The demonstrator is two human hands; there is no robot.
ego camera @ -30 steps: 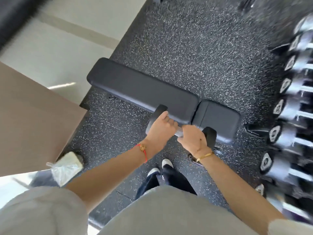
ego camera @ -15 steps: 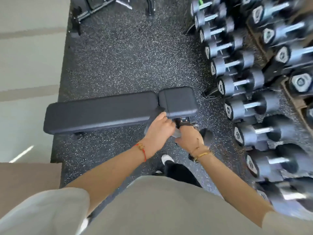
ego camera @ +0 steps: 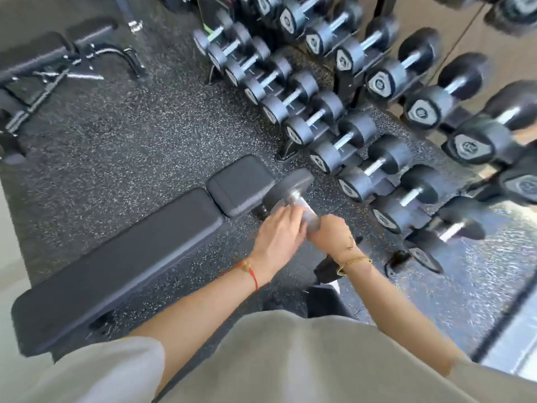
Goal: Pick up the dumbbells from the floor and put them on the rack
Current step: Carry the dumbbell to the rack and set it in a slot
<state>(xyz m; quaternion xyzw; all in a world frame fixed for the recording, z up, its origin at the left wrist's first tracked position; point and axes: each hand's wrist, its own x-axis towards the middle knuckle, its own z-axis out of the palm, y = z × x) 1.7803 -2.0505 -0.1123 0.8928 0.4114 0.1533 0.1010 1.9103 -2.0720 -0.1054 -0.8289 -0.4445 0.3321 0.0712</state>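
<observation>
While one dumbbell (ego camera: 292, 191) hangs above the floor (ego camera: 139, 146) beside the bench (ego camera: 151, 242), both hands grip its handle: left hand (ego camera: 277, 232) wrapped over, right hand (ego camera: 331, 238) fisted around the near end. Rack (ego camera: 345, 82) ahead: two rows, roughly nine dumbbells on the lower.

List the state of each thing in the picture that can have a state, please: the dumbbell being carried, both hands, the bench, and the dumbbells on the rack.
dumbbell: lifted off the floor, held by its handle.
left hand: closed on the handle.
right hand: closed on the handle.
flat bench: standing on the floor, nothing on it.
racked dumbbells: resting in rows on the rack.
rack: mostly filled; an open slot cannot be told.
</observation>
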